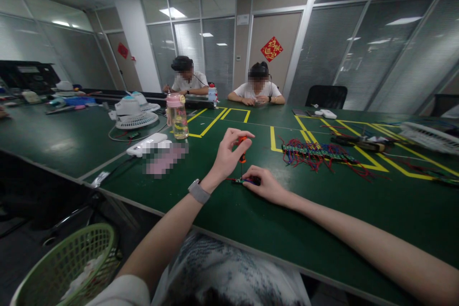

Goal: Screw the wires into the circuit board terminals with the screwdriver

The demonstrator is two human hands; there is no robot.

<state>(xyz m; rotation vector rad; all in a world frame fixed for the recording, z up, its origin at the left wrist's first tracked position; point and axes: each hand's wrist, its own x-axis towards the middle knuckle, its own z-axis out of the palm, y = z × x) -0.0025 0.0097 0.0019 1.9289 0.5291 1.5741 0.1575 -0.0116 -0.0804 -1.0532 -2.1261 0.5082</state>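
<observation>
An orange-handled screwdriver point(243, 157) stands upright, its thin shaft pointing down at a small green circuit board point(238, 180) on the green table. My left hand point(229, 150), with a watch on the wrist, has its fingers closed round the screwdriver's handle. On the right side of the board, my right hand point(261, 182) pinches its edge, beside a dark part with wires that its fingers partly cover. A red wire runs out from the board's left side. The contact between the tip and the board is too small to make out.
Boards with red and blue wires point(319, 152) lie to the right within yellow tape. A pink-lidded bottle point(177, 117), a white power strip point(148, 145) and white fans point(134, 112) stand left. Two people sit across the table point(201, 191). A green basket point(68, 263) is below left.
</observation>
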